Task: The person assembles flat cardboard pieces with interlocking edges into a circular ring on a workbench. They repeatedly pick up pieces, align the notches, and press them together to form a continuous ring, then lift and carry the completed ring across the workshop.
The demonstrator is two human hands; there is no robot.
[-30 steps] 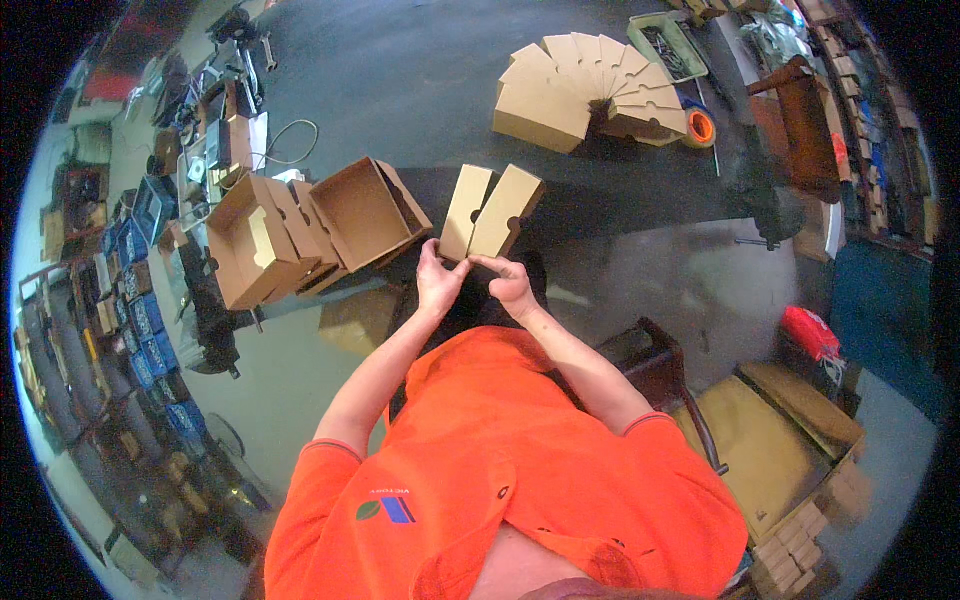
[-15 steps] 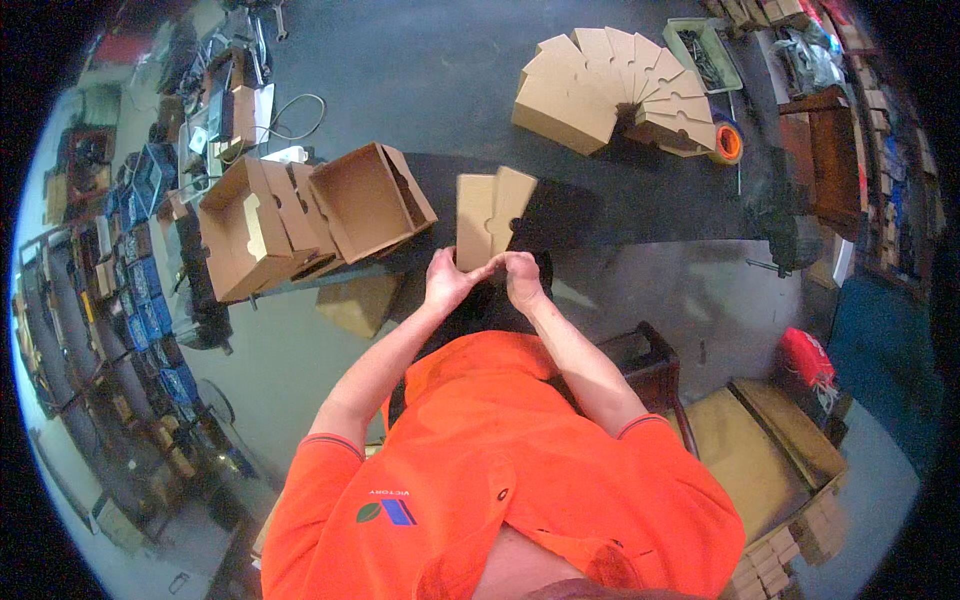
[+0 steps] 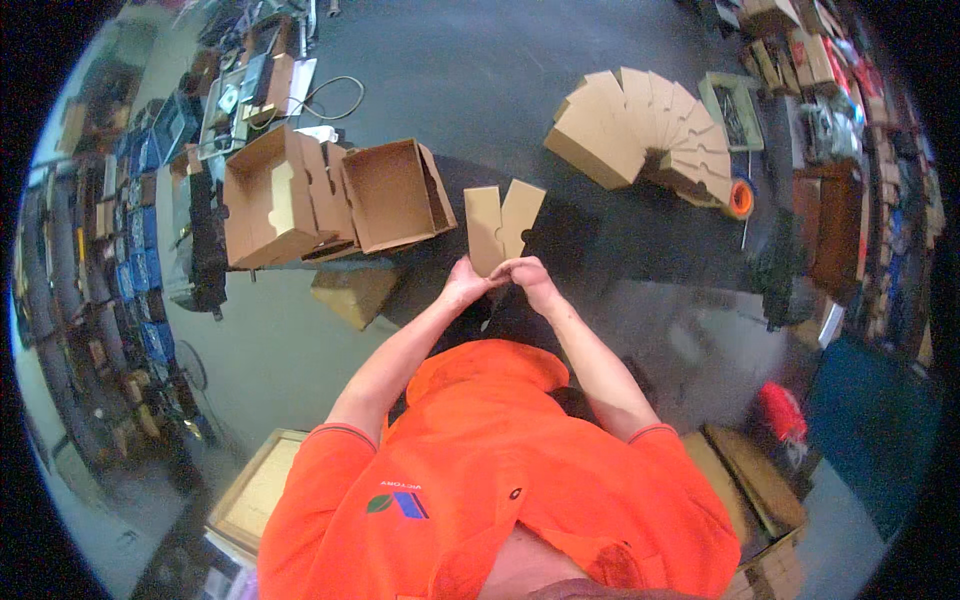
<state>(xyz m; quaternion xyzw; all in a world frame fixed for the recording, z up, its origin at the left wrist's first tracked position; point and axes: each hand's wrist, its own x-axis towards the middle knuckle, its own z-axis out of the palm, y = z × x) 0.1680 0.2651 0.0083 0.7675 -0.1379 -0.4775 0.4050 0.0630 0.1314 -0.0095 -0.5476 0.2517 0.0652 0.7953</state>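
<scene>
My left hand [image 3: 466, 285] and my right hand [image 3: 530, 277] meet at the near edge of a dark table [image 3: 600, 240], both gripping the lower end of a flat brown cardboard blank [image 3: 503, 222]. The blank stands up from my fingers with two flaps spread in a V. My orange sleeves and shirt fill the lower middle of the view. To the left of the blank sit folded open cardboard boxes [image 3: 390, 195].
A fanned stack of flat cardboard blanks [image 3: 645, 135] lies at the table's far right, with an orange tape roll [image 3: 740, 197] beside it. More cardboard boxes [image 3: 265, 195] stand at the left. Cluttered shelves line both sides. Flat cartons [image 3: 255, 490] lie on the floor.
My hands have come closer together on the blank's lower end, and the two flaps now stand closer to each other. The view has shifted slightly.
</scene>
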